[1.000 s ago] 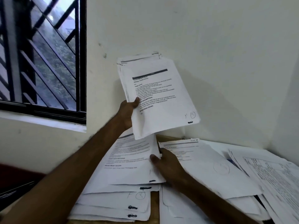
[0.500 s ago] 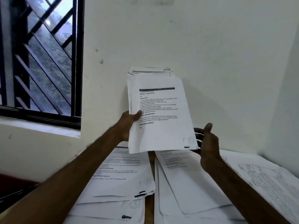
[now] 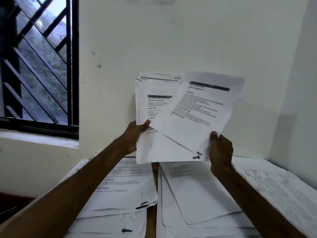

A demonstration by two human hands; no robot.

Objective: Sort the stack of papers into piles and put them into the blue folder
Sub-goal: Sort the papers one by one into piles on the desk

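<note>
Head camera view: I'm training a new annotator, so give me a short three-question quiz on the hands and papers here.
1. True or false: the left hand grips the held stack at its left edge.
2. Where does the right hand pinch the single sheet? A) its top edge B) its lower right corner C) the middle of its left edge
3. Fill in: on the top page of the left pile on the table, the handwritten letter beside the circled number is ___.

Key: 1 true; 2 B; 3 F.
</note>
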